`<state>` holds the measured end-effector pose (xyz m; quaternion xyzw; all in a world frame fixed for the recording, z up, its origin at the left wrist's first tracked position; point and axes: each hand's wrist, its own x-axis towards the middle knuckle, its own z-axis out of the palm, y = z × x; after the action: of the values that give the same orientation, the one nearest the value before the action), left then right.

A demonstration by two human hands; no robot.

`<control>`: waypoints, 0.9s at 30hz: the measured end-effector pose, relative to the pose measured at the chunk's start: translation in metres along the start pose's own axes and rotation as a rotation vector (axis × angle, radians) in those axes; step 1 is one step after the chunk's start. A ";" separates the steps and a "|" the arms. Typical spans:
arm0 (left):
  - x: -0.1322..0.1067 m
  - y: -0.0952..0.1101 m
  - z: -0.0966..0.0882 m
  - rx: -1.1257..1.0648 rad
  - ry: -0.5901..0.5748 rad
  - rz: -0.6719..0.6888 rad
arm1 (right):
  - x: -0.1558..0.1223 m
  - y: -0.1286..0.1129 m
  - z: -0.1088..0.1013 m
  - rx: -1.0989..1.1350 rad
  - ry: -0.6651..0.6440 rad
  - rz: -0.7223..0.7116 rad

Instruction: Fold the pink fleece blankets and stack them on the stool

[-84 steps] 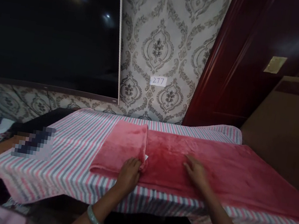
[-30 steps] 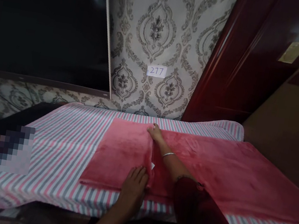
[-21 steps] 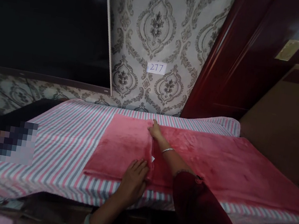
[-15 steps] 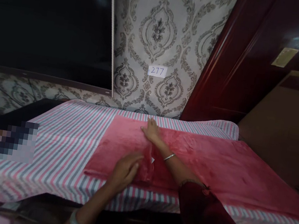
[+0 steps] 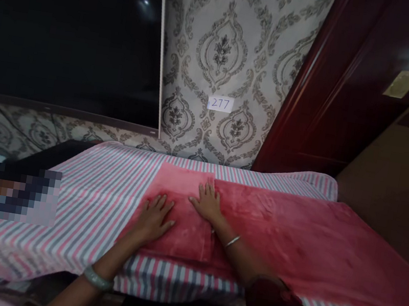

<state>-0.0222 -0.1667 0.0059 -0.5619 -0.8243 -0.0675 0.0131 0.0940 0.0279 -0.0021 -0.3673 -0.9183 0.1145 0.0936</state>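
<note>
A pink-red plush towel [image 5: 292,234] lies lengthwise on a striped cloth [image 5: 100,193] that covers a table. The towel's left end is folded over into a lighter pink flap [image 5: 182,217]. My left hand [image 5: 153,216] lies flat and open on the left part of that flap, fingers spread. My right hand [image 5: 207,202] rests flat and open on the flap's right part, near the fold's edge. Neither hand holds anything. A green bangle is on my left wrist and a thin silver one on my right.
A patterned wall with a small paper label "277" [image 5: 220,104] stands behind the table. A dark screen [image 5: 68,33] fills the upper left, a dark red door [image 5: 356,79] the right. A blurred object [image 5: 23,194] and spotted cloth lie at the left.
My right hand drew back from the far edge of the fold onto the flap. My left hand left the fold's near corner and moved left, flat on the flap.
</note>
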 end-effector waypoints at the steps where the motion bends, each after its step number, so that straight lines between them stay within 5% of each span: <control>1: 0.006 -0.003 -0.007 -0.027 0.019 0.010 | 0.004 -0.002 -0.006 0.004 0.007 -0.001; 4: 0.035 -0.012 -0.030 -0.062 0.110 0.011 | 0.023 -0.011 -0.026 -0.009 0.100 -0.026; 7: 0.078 -0.015 -0.043 -0.028 0.074 -0.046 | 0.046 -0.018 -0.038 -0.024 0.154 -0.063; 12: 0.134 -0.017 -0.024 0.008 0.012 -0.104 | 0.066 -0.004 -0.016 -0.003 0.061 0.013; 18: 0.142 -0.030 0.020 0.081 0.058 -0.138 | 0.069 0.016 0.016 0.020 0.065 0.074; 27: 0.147 -0.032 0.019 0.057 0.020 -0.139 | 0.070 0.018 0.012 0.047 0.049 0.086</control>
<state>-0.1055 -0.0395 -0.0019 -0.5020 -0.8628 -0.0503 0.0329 0.0529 0.0875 -0.0124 -0.4069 -0.8961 0.1312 0.1195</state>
